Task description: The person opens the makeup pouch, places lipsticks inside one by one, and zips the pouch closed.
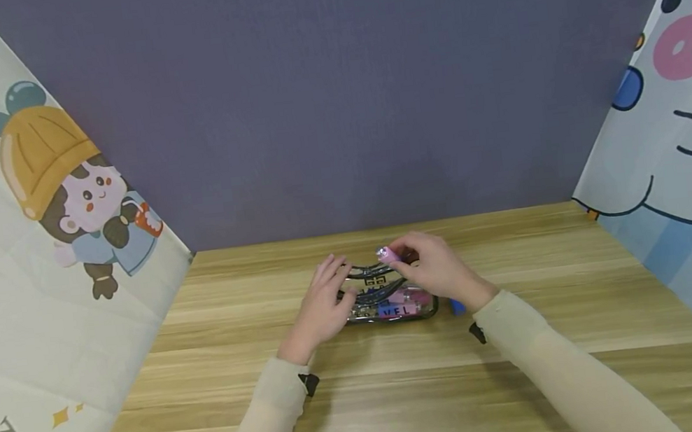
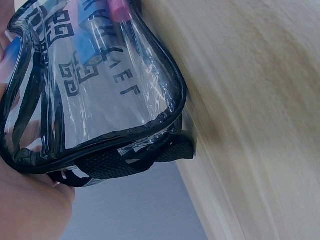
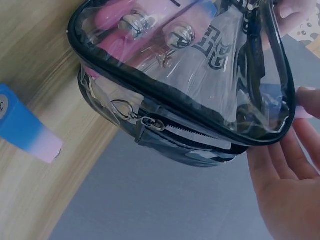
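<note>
A clear plastic pouch [image 1: 372,315] with black trim and black printing stands on the table, its zipped top parted. Over its left end, my left hand [image 1: 320,307] grips the rim, thumb on the near side. My right hand [image 1: 437,270] pinches a small pink tube [image 1: 388,254] with a silvery end above the far right of the pouch. Through the clear side, in the right wrist view, show pink-and-blue tubes [image 3: 182,35] with silvery ends. A heart-shaped zipper pull [image 3: 121,108] hangs at the pouch's end. Black webbing [image 2: 120,165] crosses the other end.
A blue-to-pink tapered piece [image 3: 30,125] lies on the wood-grain table [image 1: 404,407] just right of the pouch, partly behind my right wrist in the head view. A dark grey-purple panel [image 1: 365,101] rises at the back. Printed cloths [image 1: 13,300] hang at both sides.
</note>
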`<state>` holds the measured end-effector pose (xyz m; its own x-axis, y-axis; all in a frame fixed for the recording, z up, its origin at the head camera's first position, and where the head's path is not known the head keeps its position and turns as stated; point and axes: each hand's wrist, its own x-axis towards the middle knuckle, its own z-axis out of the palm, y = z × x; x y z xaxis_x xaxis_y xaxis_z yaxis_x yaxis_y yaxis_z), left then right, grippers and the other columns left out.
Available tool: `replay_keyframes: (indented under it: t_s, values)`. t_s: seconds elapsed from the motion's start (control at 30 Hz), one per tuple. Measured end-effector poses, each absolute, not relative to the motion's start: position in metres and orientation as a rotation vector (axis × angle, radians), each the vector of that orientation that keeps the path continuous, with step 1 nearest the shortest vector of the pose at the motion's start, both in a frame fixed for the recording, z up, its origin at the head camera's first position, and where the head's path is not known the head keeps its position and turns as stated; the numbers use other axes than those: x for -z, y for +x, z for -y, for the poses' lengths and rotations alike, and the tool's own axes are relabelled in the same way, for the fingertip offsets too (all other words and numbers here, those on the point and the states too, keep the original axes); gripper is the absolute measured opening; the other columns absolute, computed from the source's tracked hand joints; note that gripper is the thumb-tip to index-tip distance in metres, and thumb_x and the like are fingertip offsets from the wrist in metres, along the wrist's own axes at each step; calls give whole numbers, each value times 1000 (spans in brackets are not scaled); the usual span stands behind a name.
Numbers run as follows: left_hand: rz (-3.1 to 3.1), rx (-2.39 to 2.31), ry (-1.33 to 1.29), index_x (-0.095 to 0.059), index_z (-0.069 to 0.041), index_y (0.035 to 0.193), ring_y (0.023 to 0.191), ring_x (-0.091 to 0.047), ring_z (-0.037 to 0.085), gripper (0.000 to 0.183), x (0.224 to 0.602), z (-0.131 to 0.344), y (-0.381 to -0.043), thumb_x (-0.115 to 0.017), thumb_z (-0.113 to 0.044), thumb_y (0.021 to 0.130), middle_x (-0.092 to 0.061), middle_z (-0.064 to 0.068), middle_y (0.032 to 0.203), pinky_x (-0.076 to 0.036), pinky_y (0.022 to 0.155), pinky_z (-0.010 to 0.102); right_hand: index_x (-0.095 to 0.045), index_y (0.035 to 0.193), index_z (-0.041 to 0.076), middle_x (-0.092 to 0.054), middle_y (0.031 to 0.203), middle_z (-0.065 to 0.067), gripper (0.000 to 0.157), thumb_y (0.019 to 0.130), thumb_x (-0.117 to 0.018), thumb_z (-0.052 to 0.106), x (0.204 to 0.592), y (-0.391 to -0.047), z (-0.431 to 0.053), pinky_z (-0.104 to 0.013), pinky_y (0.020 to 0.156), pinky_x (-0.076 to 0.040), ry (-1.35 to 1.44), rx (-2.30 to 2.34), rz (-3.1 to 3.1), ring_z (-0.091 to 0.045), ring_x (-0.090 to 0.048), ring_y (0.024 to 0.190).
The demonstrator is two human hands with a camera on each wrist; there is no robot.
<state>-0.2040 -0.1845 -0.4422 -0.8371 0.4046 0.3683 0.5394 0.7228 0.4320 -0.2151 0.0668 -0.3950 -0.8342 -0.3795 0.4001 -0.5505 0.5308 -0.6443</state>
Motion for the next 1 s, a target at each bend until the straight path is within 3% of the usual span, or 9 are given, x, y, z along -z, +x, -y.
replay_keyframes:
  t_s: [0.13, 0.47, 1.0]
  values:
    - [2688, 777, -745, -47, 0, 150, 153, -21, 32, 55, 442, 185, -204, -46, -28, 102, -37, 14, 161, -15, 125, 47, -71, 117, 3, -68, 103, -4, 24, 95, -72, 13, 395, -215, -64, -45, 84, -59, 823, -1141, 2561, -20, -65, 93]
    - [2654, 774, -760, -49, 2, 147, 152, -23, 33, 54, 443, 185, -205, -50, -24, 100, -39, 16, 159, -14, 124, 50, -73, 113, 7, -67, 102, 0, 21, 93, -75, 13, 402, -218, -61, -32, 76, -56, 868, -936, 2599, -13, -60, 87]
    - [2660, 777, -758, -48, 1, 148, 153, -22, 33, 55, 442, 184, -205, -46, -28, 102, -38, 15, 160, -15, 124, 53, -71, 121, 4, -69, 110, -5, 30, 93, -75, 14, 399, -214, -56, -37, 84, -59, 874, -769, 2663, -17, -65, 93]
